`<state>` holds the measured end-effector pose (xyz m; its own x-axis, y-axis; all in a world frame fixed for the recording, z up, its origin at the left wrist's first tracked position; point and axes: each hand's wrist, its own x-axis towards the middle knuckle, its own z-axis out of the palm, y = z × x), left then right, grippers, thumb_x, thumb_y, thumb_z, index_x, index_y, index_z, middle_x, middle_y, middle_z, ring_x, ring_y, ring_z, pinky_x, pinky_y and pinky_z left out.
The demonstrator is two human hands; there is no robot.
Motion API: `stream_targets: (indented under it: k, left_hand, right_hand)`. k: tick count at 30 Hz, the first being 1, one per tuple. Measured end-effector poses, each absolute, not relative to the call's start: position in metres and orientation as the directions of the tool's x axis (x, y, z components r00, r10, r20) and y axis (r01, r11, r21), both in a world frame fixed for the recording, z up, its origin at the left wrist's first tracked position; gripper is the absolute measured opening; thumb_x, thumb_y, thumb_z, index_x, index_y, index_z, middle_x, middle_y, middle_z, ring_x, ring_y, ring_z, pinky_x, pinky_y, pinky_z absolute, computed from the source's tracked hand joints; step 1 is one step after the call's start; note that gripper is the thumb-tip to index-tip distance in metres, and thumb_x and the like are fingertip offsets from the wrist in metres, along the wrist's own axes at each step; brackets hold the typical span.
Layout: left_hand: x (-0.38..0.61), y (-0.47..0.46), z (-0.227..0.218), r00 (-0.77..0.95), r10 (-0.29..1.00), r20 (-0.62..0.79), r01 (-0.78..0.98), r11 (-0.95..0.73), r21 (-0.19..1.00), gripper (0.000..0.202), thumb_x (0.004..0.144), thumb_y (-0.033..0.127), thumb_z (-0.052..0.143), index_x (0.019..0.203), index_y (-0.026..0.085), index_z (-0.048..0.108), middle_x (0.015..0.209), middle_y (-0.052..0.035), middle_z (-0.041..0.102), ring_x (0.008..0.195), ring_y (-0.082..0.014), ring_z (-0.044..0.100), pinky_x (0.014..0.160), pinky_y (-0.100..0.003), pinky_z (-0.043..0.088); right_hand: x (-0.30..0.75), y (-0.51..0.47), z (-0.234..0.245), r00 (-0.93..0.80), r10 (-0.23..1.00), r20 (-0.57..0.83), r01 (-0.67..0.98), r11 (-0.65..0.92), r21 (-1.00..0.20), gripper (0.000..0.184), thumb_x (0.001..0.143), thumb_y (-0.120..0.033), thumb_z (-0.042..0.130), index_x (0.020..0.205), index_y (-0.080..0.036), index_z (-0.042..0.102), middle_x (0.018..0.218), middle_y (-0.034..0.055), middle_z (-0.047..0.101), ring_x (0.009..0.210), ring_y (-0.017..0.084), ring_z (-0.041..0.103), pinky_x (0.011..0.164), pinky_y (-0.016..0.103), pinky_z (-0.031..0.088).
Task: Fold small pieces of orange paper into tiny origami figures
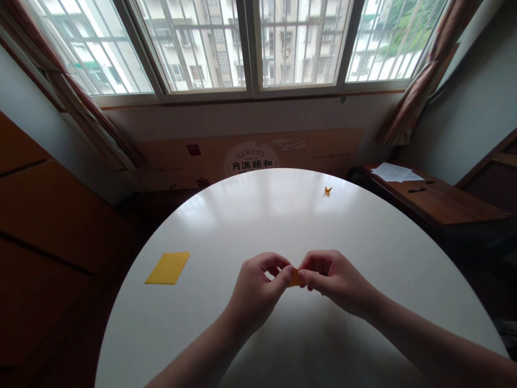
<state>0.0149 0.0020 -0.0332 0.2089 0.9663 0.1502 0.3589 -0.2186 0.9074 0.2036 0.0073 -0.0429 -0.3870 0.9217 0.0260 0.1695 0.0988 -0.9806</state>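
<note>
A small piece of folded orange paper point(296, 278) is held between my two hands, over the near middle of the white round table point(258, 226). My left hand point(260, 285) pinches its left side between thumb and fingers. On the right side, my right hand point(333, 277) grips it the same way, with the thumb on top. Fingers cover much of the paper, so its full folded shape is hidden. To the left lies a stack of square yellow paper point(167, 268). Toward the far edge stands a small folded orange paper figure point(327, 191), perhaps a crane.
Beyond the table's right edge is a brown wooden desk point(440, 202) with white sheets point(396, 172) on it. A wooden cabinet point(48, 242) stands at the left. Behind the table, a printed cardboard panel point(323, 151) rests below the barred windows.
</note>
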Motion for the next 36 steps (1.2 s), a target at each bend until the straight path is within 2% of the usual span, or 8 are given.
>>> stream_targets:
  k: [5,15,22,28,36]
  left_hand:
    - [0.0163,0.0014,-0.0341,0.220,0.961,0.170,0.360,-0.242,0.901,0.017,0.084,0.028,0.067,0.076,0.018,0.077,0.071,-0.0059,0.074,0.061,-0.0171,0.064,0.050,-0.024,0.051]
    - [0.0190,0.0004,-0.0330,0.262,0.954,0.146,0.421,-0.249,0.872,0.015,0.084,0.027,0.067,0.077,0.019,0.077,0.071,-0.0040,0.075,0.064,-0.0178,0.067,0.057,-0.024,0.049]
    - [0.0194,-0.0047,-0.0348,0.318,0.931,0.179,0.476,-0.320,0.819,0.016,0.085,0.019,0.064,0.078,0.021,0.079,0.067,-0.0010,0.073,0.060,-0.0152,0.062,0.058,-0.024,0.044]
    - [0.0210,-0.0037,-0.0357,0.329,0.934,0.142,0.450,-0.287,0.846,0.015,0.083,0.018,0.065,0.079,0.021,0.079,0.072,-0.0013,0.076,0.063,-0.0155,0.065,0.061,-0.024,0.046]
    - [0.0220,-0.0046,-0.0336,0.323,0.941,0.103,0.391,-0.232,0.891,0.015,0.081,0.018,0.065,0.078,0.019,0.080,0.071,-0.0023,0.075,0.063,-0.0151,0.063,0.061,-0.023,0.044]
  right_hand:
    - [0.2036,0.0078,-0.0423,-0.366,0.926,0.092,0.177,0.166,-0.970,0.016,0.087,-0.034,0.068,0.083,-0.019,0.071,0.077,0.0036,0.069,0.072,0.018,0.062,0.059,0.027,0.045]
    - [0.2040,0.0106,-0.0446,-0.374,0.922,0.099,0.126,0.157,-0.980,0.009,0.086,-0.025,0.065,0.080,-0.019,0.063,0.073,0.0000,0.060,0.067,0.015,0.054,0.056,0.025,0.040]
    - [0.2026,0.0082,-0.0435,-0.387,0.918,0.090,0.260,0.203,-0.944,0.010,0.080,-0.014,0.058,0.072,-0.019,0.055,0.067,-0.0023,0.052,0.064,0.013,0.044,0.055,0.025,0.034]
    - [0.1998,0.0064,-0.0472,-0.396,0.912,0.102,0.320,0.241,-0.916,0.012,0.076,-0.013,0.052,0.068,-0.020,0.047,0.062,-0.0034,0.047,0.060,0.013,0.039,0.054,0.026,0.031]
    - [0.2020,0.0077,-0.0480,-0.416,0.903,0.106,0.328,0.258,-0.909,0.008,0.075,-0.015,0.051,0.069,-0.020,0.048,0.063,-0.0033,0.048,0.060,0.013,0.040,0.053,0.026,0.032]
